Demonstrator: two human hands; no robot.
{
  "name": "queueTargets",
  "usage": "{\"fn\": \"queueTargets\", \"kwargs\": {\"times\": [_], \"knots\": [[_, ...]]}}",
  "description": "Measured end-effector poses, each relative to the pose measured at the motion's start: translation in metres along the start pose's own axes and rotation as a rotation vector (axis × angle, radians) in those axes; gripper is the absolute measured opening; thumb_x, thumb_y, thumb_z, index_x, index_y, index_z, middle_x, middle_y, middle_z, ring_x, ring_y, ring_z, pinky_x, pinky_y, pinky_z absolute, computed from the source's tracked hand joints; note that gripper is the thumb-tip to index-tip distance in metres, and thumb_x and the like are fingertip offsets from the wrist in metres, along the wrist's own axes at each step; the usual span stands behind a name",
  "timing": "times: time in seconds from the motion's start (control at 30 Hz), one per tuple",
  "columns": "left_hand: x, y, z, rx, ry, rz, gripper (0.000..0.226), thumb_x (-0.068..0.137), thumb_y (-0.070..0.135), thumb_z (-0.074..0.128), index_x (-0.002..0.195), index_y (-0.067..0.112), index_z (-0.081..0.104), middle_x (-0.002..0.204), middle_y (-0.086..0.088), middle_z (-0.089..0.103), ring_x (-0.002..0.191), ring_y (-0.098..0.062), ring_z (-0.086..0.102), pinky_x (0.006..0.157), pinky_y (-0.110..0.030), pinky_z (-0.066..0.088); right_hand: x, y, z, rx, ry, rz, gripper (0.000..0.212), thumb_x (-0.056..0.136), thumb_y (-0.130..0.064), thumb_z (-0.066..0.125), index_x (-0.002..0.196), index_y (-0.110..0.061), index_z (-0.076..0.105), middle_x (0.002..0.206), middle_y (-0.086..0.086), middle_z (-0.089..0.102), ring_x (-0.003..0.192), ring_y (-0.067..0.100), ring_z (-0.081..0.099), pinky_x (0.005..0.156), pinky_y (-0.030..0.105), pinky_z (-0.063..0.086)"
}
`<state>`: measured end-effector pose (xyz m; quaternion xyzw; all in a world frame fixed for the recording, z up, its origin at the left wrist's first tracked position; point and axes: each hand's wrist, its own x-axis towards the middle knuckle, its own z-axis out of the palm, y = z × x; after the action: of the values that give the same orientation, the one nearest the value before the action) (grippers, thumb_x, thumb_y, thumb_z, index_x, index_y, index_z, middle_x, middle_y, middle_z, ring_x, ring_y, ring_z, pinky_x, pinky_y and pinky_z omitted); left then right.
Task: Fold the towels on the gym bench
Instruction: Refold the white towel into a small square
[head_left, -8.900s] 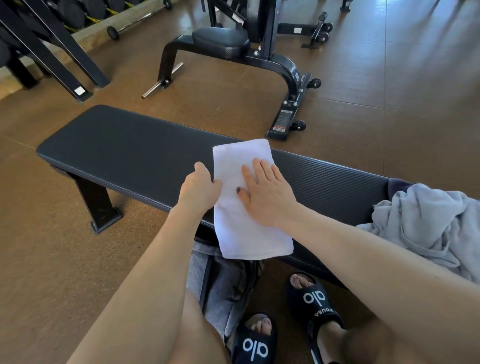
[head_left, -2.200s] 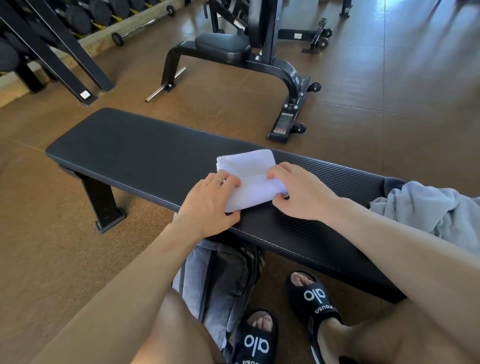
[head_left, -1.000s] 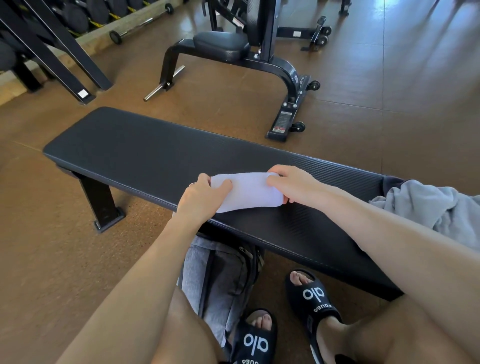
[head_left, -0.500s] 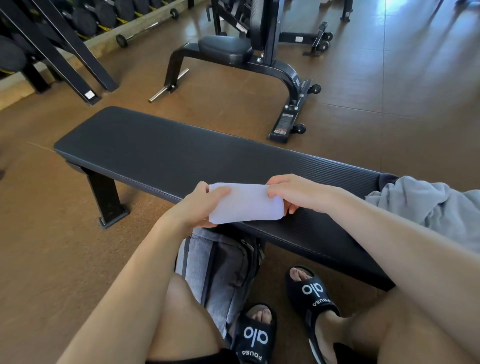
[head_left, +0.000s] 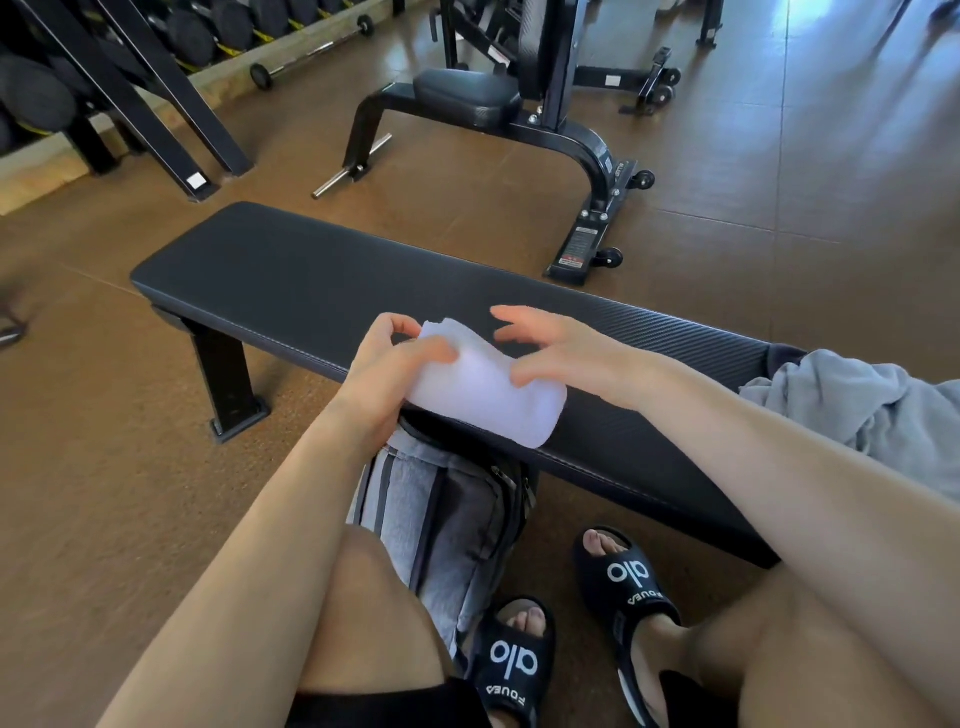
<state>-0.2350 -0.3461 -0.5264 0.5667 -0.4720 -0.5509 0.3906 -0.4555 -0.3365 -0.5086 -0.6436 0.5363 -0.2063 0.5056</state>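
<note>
1. The folded white towel (head_left: 485, 395) sits at the desk's (head_left: 311, 280) near edge, about 6 o'clock of its middle.
2. The left hand (head_left: 387, 374) grips its left end; the right hand (head_left: 561, 353) hovers above, fingers spread.
3. This towel looks finished; next, likely set it aside and reach for the grey pile (head_left: 872, 410) at 3 o'clock.

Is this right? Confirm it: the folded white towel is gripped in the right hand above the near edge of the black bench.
Not quite. The head view shows the left hand gripping the folded white towel; the right hand is open beside it. The towel is indeed at the black bench's near edge.
</note>
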Motion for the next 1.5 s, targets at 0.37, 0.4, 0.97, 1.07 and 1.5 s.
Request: {"fn": "queueTargets", "kwargs": {"times": [0.37, 0.4, 0.97, 1.07, 1.5], "knots": [[0.0, -0.016, -0.024, 0.172, -0.023, 0.067, 0.042, 0.078, 0.041, 0.078, 0.11, 0.023, 0.058, 0.108, 0.001, 0.071, 0.108, -0.022, 0.067, 0.097, -0.044, 0.054, 0.011, -0.012, 0.022, -0.262, -0.038, 0.009, 0.035, 0.086, -0.034, 0.068, 0.068, -0.01, 0.05, 0.067, -0.002, 0.045, 0.057, 0.011, 0.043, 0.058, 0.026, 0.03], [0.002, -0.02, -0.028, 0.237, 0.012, 0.055, 0.036, 0.083, 0.046, 0.073, 0.108, 0.025, 0.058, 0.109, 0.003, 0.069, 0.109, -0.018, 0.065, 0.098, -0.042, 0.053, 0.012, -0.011, 0.023, -0.286, -0.011, 0.013, 0.037, 0.087, -0.034, 0.068, 0.066, -0.012, 0.045, 0.065, -0.003, 0.043, 0.056, 0.011, 0.041, 0.057, 0.027, 0.028], [-0.042, -0.043, -0.088, 1.171, -0.48, -0.123, 0.025, 0.091, 0.02, 0.053, 0.066, 0.018, 0.054, 0.069, 0.0, 0.05, 0.065, -0.017, 0.044, 0.065, -0.031, 0.04, 0.01, -0.025, 0.113, -0.166, 0.348, -0.13, 0.035, 0.091, -0.028, 0.057, 0.07, -0.015, 0.033, 0.066, -0.003, 0.037, 0.058, 0.013, 0.032, 0.053, 0.026, 0.023], [-0.058, -0.042, -0.098, 1.212, -0.513, -0.249, 0.025, 0.089, 0.022, 0.061, 0.065, 0.026, 0.062, 0.07, 0.008, 0.055, 0.067, -0.013, 0.047, 0.065, -0.028, 0.041, 0.021, -0.025, 0.156, -0.127, 0.362, -0.079, 0.03, 0.092, -0.028, 0.056, 0.072, -0.015, 0.037, 0.071, -0.002, 0.045, 0.063, 0.016, 0.042, 0.054, 0.028, 0.029], [-0.063, -0.044, -0.12, 1.219, -0.482, -0.395, 0.017, 0.083, 0.031, 0.067, 0.094, 0.026, 0.078, 0.107, -0.004, 0.074, 0.102, -0.023, 0.068, 0.092, -0.038, 0.055, 0.083, 0.039, 0.266, -0.774, -0.197, 0.256, 0.037, 0.104, -0.016, 0.043, 0.139, -0.015, 0.05, 0.136, 0.012, 0.055, 0.127, 0.034, 0.052, 0.096, 0.043, 0.049]]}}
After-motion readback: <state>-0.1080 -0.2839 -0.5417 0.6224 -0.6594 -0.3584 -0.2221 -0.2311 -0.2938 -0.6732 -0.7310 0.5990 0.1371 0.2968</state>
